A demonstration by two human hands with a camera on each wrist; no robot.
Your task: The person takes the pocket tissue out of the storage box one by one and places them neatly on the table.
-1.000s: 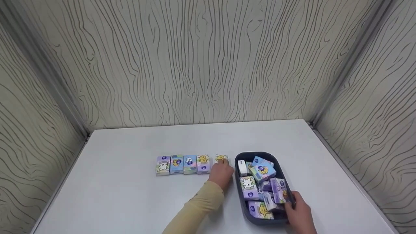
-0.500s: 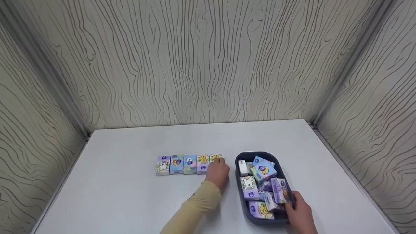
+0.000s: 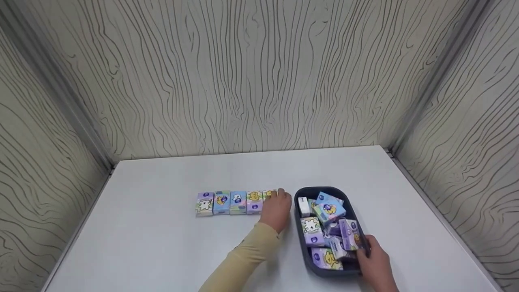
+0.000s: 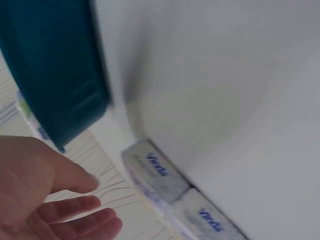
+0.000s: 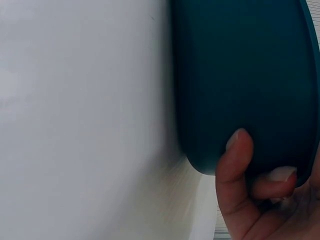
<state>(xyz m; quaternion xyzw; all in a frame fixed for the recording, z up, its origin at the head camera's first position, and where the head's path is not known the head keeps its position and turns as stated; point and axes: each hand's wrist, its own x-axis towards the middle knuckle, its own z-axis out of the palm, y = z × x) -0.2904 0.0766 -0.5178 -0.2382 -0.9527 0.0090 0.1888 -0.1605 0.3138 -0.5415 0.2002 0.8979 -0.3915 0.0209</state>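
Note:
Several small tissue packs, purple and blue with cartoon prints, stand side by side in a row (image 3: 238,202) on the white table. At the row's right end, my left hand (image 3: 277,209) partly covers the last tissue pack (image 3: 268,194). The left wrist view shows that hand's thumb and fingers apart with nothing between them, beside two packs (image 4: 155,167) marked Vinda. My right hand (image 3: 375,261) grips the right rim of a dark oblong bin (image 3: 330,273), thumb over the edge. In the right wrist view its fingers (image 5: 235,165) press the bin's outer wall.
More tissue packs (image 3: 329,211) lie jumbled inside the bin, just right of my left hand. Wood-grain panels (image 3: 243,81) enclose the table at the back and both sides.
My left hand slid the last tissue pack left against the row, then let go and lifted slightly right with fingers spread. My right hand keeps its grip on the bin.

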